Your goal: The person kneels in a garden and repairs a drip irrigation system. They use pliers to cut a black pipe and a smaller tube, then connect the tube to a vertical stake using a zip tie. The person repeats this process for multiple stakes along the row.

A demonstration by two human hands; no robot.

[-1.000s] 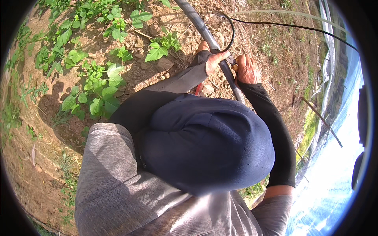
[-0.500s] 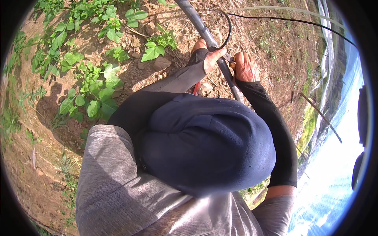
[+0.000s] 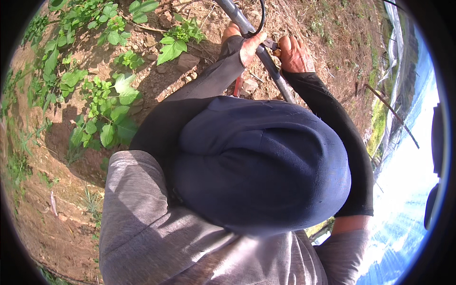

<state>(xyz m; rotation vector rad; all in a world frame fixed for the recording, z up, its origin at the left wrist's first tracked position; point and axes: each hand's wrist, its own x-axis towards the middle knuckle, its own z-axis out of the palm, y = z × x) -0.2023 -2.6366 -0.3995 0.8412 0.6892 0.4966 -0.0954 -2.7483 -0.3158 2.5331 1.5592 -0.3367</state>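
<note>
grey metal pole (image 3: 251, 35), thin black wire (image 3: 261, 19), dark navy hat (image 3: 261, 161), black sleeves (image 3: 332, 123), grey shirt (image 3: 142, 228), green leaves (image 3: 109, 114), reddish-brown soil (image 3: 42, 204).

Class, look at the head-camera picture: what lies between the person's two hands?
In the head view, a grey metal pipe runs slantwise between the left hand and the right hand; a thin black wire loops above.

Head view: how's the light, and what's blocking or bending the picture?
Head view: hard sunlight, with sharp shadows on the soil; the right edge is washed out by glare; a dark hat fills the middle; the fisheye bends the pipe and the rim; the left hand and right hand on the pipe are sharp and sunlit.
</note>
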